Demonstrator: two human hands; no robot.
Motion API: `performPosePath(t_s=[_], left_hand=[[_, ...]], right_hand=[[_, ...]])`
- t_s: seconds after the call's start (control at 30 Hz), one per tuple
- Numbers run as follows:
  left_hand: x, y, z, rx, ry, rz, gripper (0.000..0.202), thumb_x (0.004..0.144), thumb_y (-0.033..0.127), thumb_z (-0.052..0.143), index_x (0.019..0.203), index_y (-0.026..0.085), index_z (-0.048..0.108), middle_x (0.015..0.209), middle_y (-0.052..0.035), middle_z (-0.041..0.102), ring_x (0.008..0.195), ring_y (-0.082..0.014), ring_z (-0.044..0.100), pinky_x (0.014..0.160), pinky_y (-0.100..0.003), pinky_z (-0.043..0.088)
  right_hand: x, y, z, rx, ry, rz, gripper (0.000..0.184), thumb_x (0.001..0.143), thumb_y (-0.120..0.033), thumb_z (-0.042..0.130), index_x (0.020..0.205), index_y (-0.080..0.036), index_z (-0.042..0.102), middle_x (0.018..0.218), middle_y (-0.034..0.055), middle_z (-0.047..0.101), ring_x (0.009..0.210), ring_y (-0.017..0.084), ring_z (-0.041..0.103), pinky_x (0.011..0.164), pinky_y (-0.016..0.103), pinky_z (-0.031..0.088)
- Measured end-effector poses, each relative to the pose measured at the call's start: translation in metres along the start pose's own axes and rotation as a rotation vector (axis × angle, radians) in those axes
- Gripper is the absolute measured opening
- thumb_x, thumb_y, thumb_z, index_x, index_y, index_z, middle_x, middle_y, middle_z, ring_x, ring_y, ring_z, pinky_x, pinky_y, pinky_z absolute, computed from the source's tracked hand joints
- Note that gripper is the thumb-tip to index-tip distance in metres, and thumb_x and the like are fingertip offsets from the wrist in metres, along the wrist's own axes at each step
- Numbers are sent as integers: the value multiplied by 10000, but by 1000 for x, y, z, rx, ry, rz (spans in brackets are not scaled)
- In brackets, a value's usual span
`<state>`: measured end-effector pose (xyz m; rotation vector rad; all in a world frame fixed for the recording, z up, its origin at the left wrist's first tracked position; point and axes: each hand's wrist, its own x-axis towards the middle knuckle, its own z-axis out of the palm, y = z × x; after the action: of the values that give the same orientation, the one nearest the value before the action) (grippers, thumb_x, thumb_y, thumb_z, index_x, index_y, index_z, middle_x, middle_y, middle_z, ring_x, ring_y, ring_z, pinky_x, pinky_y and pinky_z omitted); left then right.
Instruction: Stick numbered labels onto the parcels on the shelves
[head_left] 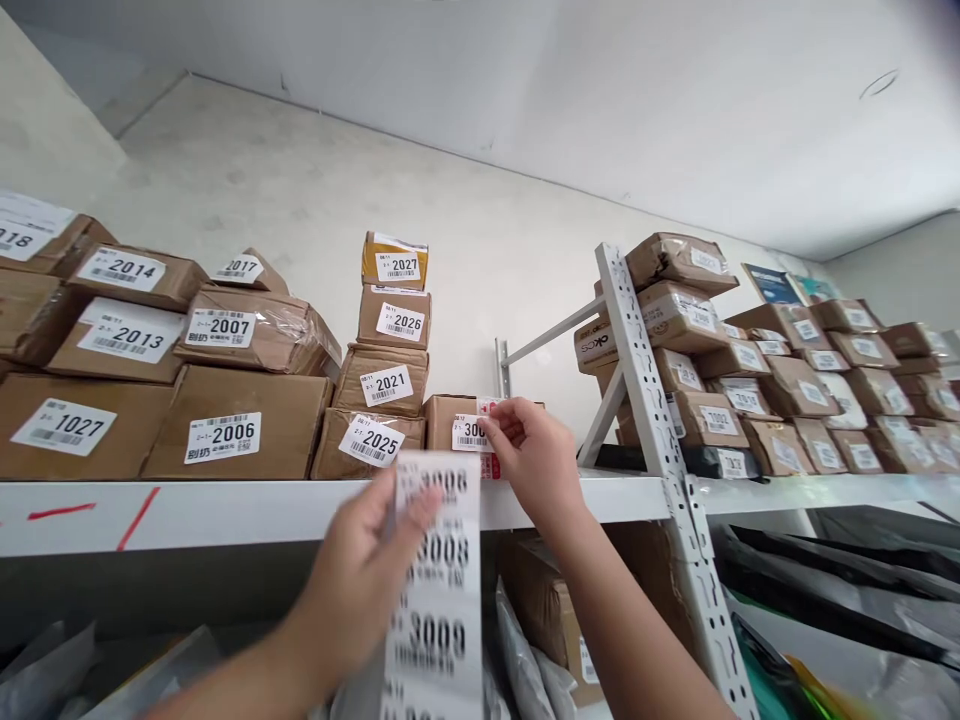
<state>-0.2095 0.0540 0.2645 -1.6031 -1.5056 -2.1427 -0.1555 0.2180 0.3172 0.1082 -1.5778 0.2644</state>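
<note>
My left hand [360,575] is closed on a long white strip of number labels [439,590] that hangs down in front of the shelf; its printed numbers are blurred. My right hand [529,455] reaches up to a small brown box [444,418] on the white shelf board [225,505]. Its fingertips press on a white label [471,434] on the box's front, covering the label's right end. Left of that box stands a box marked 2025 [367,442], with boxes 2021, 2026 and 2027 stacked on it.
Larger cardboard boxes with numbered labels [225,425] fill the shelf to the left. A perforated white upright [660,440] divides it from a second bay stacked with several small parcels [780,390]. Grey and black mailer bags [825,590] lie on the lower shelf.
</note>
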Motion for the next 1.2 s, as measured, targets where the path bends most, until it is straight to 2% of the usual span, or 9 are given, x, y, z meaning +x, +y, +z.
performPosePath(t_s=[0.17,0.33,0.43,0.53,0.63,0.77,0.83,1.07,1.2], left_hand=[[81,65,-15,-17,81,246,133,829,304,586,747,202,564,526,54,582,429,-93,533,438,-194,464],[130,79,-24,-156,152,272,58,802,203,565,767,162,585,599,3,626,511,-131,601,487,-248,516],[125,78,-30,-166,308,270,86,787,191,571,706,165,560,593,15,604,503,-116,585,466,-226,487],[104,74,-37,-128,384,272,133,763,227,599,659,189,525,572,37,563,487,-111,550,442,-221,455],[80,65,-47,26,330,208,162,739,311,625,654,198,546,651,9,577,527,-134,548,435,-240,437],[62,52,-67,375,314,343,172,757,340,588,688,191,639,1070,-25,597,774,-149,574,550,-228,438],[58,51,-77,450,317,337,147,768,325,573,751,211,664,1092,-6,600,829,-156,569,598,-229,433],[40,65,-102,458,342,221,113,749,306,581,797,231,648,1041,4,630,824,-143,570,634,-224,426],[38,66,-106,452,316,220,127,750,334,581,785,229,643,985,-3,626,775,-141,567,604,-223,430]], right_hand=[[-1,-12,-5,-433,101,-75,288,812,-319,613,1066,-186,593,1012,143,549,727,225,580,513,324,442],[-5,8,-12,-215,-54,-363,113,845,-261,569,927,-212,631,973,84,606,939,223,586,798,388,509],[-1,22,-20,-167,153,-218,290,813,-393,607,1021,-191,621,1125,137,575,1082,272,543,923,474,467],[18,21,-25,-76,157,7,407,812,-479,565,1074,-168,589,1144,156,589,1078,289,563,908,497,472],[52,4,-16,31,-36,96,522,800,-509,562,1186,-160,527,1229,168,584,1079,285,583,893,478,489],[101,-31,15,125,-393,202,857,727,-702,529,1351,-131,385,1350,220,505,1133,319,560,912,479,493],[117,-45,32,176,-499,305,941,691,-778,476,1352,-115,381,1377,235,472,1082,336,583,831,472,537],[133,-62,64,210,-572,370,632,809,-642,444,1111,-102,571,1094,206,659,808,294,668,631,419,577],[133,-59,73,172,-516,360,687,769,-688,464,1110,-99,562,1117,222,644,855,319,666,601,419,578]])
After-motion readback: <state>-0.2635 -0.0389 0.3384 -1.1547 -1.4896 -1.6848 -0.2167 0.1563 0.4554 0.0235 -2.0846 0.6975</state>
